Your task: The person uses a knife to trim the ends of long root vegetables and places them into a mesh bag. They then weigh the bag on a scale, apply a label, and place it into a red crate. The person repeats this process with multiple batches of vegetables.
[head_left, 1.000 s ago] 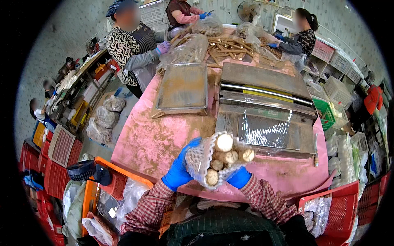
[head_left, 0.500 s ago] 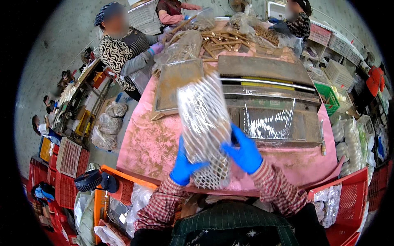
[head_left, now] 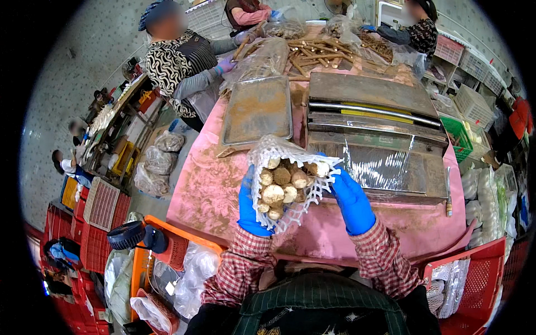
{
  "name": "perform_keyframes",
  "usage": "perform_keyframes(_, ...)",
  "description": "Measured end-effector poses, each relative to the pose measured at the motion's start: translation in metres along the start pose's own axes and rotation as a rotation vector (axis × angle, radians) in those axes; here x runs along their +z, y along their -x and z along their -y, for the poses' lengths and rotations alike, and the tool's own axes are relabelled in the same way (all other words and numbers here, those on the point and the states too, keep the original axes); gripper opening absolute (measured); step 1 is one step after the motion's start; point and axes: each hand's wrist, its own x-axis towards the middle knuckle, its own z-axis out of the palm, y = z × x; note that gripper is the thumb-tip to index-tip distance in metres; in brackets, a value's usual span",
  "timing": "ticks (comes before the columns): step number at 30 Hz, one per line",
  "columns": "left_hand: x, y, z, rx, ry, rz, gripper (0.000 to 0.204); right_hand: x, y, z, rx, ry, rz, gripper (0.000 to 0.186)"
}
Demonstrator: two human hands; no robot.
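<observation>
Between my hands is a bundle of brown yam-like roots [head_left: 281,177], its round, pale cut ends facing me. White foam netting [head_left: 304,207] wraps the bundle, and clear film shows over its far side. My left hand [head_left: 252,204], in a blue glove, grips the bundle's left side. On the right, my blue-gloved right hand [head_left: 352,204] has its fingers on the loose edge of the netting. Beyond the bundle stands a film-wrapping machine [head_left: 371,89] with a sheet of clear film [head_left: 382,162] over its front. A dusty metal tray [head_left: 257,111] is left of it.
The table has a dirt-streaked pink cover [head_left: 201,190]. More long roots [head_left: 318,53] lie at its far end, where several people work. An orange crate [head_left: 184,229] with a small fan [head_left: 125,235] stands at left; a red crate [head_left: 474,273] holding wrapped bundles at right.
The bundle has tipped from lying lengthwise, film side showing, to having its cut ends face me. My right hand has moved up to the netting's edge.
</observation>
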Motion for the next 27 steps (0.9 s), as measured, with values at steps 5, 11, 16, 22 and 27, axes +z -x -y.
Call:
perform_keyframes(5,-0.001,0.002,0.002,-0.072,0.107,0.093,0.042,0.003,0.008,0.008,-0.118,0.184,0.000,0.035)
perform_keyframes(11,-0.002,0.002,-0.002,-0.090,0.096,0.120,0.046,0.000,0.011,0.009,-0.166,0.072,0.048,0.033)
perform_keyframes(16,-0.003,0.012,-0.007,-0.322,0.181,0.137,0.042,-0.016,0.008,-0.002,-0.150,0.030,0.146,0.031)
perform_keyframes(22,-0.005,0.025,-0.001,0.157,-0.581,-0.314,0.072,-0.039,0.000,0.003,0.074,0.152,-0.013,0.024)
perform_keyframes(27,-0.008,0.024,-0.001,0.276,-1.015,-0.232,0.095,-0.022,-0.002,0.050,-0.517,0.752,-0.046,0.027)
